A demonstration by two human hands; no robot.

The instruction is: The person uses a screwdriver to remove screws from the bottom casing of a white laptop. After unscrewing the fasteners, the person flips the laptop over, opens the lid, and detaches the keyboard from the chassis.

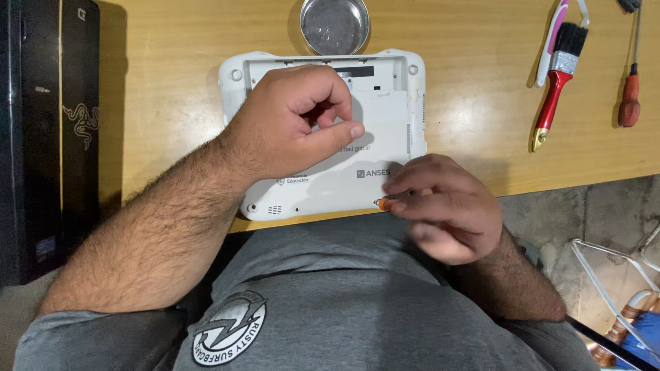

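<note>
Left hand (295, 120) rests curled and empty on the white laptop (385, 137), lying upside down at the desk's (172, 55) near edge. Right hand (447, 206) has its grip pinched around an orange screwdriver (386, 202) at the laptop's near right corner.

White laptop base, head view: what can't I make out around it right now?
- Screwdriver: the tip and most of the handle sit under the right hand.
- White laptop base: its middle is covered by the left hand.
- Metal dish: its top is cut by the frame edge.
</note>
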